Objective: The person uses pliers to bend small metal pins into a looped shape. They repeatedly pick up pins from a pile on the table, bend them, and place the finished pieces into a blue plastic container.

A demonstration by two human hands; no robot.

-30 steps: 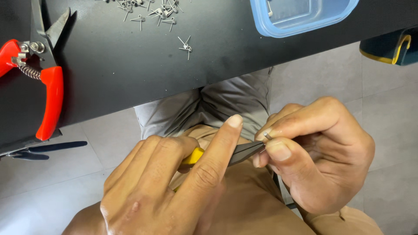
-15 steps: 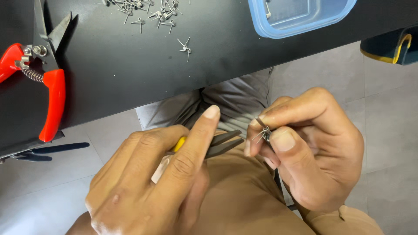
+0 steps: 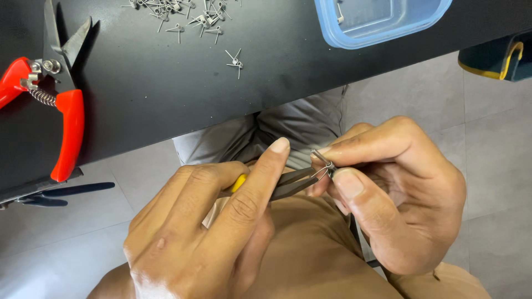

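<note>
Left hand (image 3: 205, 232) hides most of the pliers (image 3: 293, 182) it grips; right hand (image 3: 393, 194), at 3 o'clock, fingers pinched on a spring (image 3: 324, 165).

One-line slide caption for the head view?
Left hand works yellow-handled pliers on a small wire spring pinched by right hand.

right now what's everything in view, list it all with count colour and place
small wire spring: one, silver, pinched in right hand's fingertips
pliers: one, dark jaws, yellow handle, in left hand, tips at the spring
loose springs: a pile, too many to count, silver, table top centre
single spring: one, silver, below the pile
cutters: one, red handles, table left
plastic tub: one, blue, table top right
table: one, black
left hand: one, lower left
right hand: one, lower right
</note>
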